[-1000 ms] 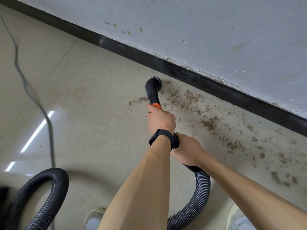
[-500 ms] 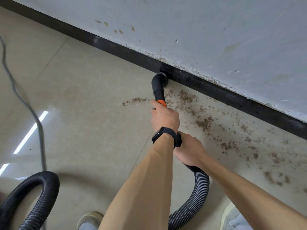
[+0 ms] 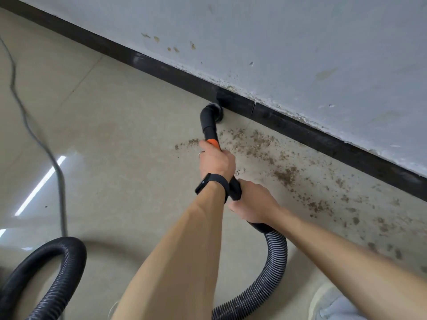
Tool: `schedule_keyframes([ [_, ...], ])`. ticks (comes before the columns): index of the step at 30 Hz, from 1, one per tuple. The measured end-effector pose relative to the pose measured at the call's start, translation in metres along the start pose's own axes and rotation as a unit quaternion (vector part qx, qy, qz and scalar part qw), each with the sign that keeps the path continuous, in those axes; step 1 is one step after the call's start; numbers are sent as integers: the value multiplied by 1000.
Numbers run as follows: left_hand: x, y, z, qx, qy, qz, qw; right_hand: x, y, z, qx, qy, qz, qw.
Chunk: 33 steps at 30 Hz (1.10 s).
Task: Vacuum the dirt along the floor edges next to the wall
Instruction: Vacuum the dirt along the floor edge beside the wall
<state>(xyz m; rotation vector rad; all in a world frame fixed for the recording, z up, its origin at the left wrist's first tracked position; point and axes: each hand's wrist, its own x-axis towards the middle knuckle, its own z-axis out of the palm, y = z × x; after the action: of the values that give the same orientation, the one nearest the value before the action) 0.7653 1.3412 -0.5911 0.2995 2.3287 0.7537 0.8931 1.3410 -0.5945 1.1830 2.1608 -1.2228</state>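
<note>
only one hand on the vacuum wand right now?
No, the left hand grips the wand just below its orange band, and the right hand grips it further back, near the hose.

Grey cable (image 3: 60,192) snakes well left of the grip. White light streak (image 3: 40,185) reflects left of the grip, just beside the cable. Pale shoe (image 3: 330,303) sits below-right, at frame edge.

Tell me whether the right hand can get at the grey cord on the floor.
Probably not: the right hand grips the rear of the vacuum wand, the left arm lies between, and the cord runs well off to the left.
</note>
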Motion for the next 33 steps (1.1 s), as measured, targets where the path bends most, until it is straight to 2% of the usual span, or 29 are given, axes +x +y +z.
schedule_keyframes([
  [8,-17,-46,-42,-124,71,-108,984,-16,-37,-14,-99,-144,-58,983],
  [11,-33,-65,-47,-147,88,-132,976,-25,-40,-9,-132,-170,-74,974],
  [17,-53,-92,-43,-206,105,-167,958,-39,-30,13,-169,-161,-96,968],
  [20,-65,-102,-34,-184,102,-146,967,-48,-16,24,-175,-147,-100,968],
  [24,-77,-105,-23,-235,99,-145,956,-56,-3,25,-188,-137,-91,968],
  [33,-68,-85,-13,-243,86,-130,958,-54,-2,7,-183,-109,-74,974],
])
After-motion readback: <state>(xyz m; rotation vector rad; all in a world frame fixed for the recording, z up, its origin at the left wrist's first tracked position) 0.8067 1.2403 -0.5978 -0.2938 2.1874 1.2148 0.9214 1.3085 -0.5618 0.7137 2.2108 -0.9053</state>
